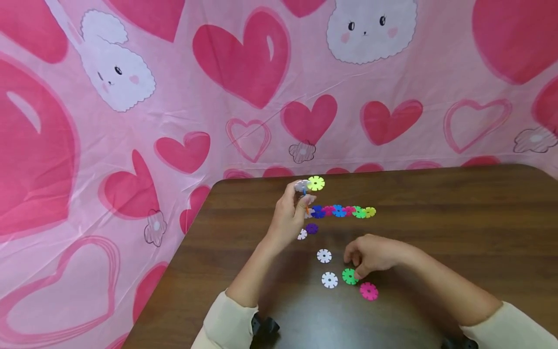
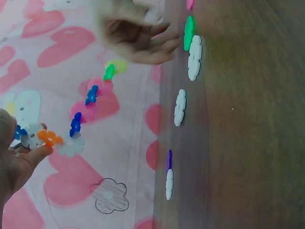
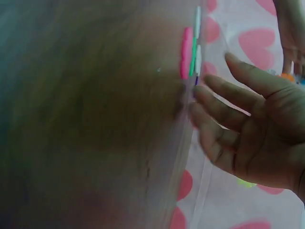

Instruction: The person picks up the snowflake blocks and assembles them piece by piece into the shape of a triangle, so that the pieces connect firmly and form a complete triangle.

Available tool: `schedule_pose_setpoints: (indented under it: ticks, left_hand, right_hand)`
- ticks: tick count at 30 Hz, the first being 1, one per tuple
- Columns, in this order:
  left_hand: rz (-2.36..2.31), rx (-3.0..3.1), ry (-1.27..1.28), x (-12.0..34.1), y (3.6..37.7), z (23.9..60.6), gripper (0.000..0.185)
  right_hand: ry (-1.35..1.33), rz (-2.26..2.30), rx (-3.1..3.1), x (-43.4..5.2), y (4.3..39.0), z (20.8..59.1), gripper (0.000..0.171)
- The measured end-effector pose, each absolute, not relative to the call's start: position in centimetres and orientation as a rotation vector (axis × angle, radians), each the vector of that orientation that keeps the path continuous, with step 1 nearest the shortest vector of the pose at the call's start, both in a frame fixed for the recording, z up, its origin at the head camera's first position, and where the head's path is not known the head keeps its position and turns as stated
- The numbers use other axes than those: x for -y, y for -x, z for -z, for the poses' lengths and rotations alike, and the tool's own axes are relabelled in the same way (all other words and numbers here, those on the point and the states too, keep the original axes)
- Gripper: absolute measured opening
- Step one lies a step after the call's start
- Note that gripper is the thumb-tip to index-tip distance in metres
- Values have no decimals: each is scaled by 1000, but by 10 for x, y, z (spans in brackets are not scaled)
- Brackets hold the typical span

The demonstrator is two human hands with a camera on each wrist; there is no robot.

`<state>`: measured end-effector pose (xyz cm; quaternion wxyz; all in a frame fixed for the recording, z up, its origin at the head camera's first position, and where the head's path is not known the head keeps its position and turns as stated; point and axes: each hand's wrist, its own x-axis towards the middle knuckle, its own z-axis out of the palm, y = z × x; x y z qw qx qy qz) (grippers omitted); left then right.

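My left hand (image 1: 285, 215) pinches a chain of interlocking notched plastic discs (image 1: 339, 211), held above the table. Colours along it include orange, white, blue, pink, green and yellow. Another yellow disc (image 1: 316, 183) shows beside the left fingertips; its join to the chain is partly hidden. My right hand (image 1: 377, 253) hovers near a loose green disc (image 1: 348, 276), fingers loosely bent and spread in the right wrist view, nothing held between them. Close by lie a pink disc (image 1: 369, 291) and a white disc (image 1: 330, 279).
A second white disc (image 1: 324, 256) lies farther forward. Beyond it, a purple disc (image 1: 311, 228) and a white one (image 1: 302, 234) are side by side near the left hand. The brown wooden table (image 1: 457, 218) ends at a pink heart-patterned cloth (image 1: 248, 63).
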<state>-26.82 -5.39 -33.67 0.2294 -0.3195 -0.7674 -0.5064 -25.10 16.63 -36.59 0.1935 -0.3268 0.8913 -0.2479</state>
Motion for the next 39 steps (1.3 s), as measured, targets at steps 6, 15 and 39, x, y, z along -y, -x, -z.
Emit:
schedule_pose_setpoints:
  ticks: [6, 15, 39]
  left_hand:
    - [1411, 2121, 864, 53, 268, 339, 21]
    - [1442, 2122, 884, 52, 269, 343, 21]
    - [1469, 2186, 940, 52, 265, 348, 26]
  right_hand:
    - [861, 443, -2631, -154, 239, 372, 26]
    - [953, 502, -2701, -154, 238, 377, 31]
    - [652, 1921, -3043, -164, 256, 336, 11]
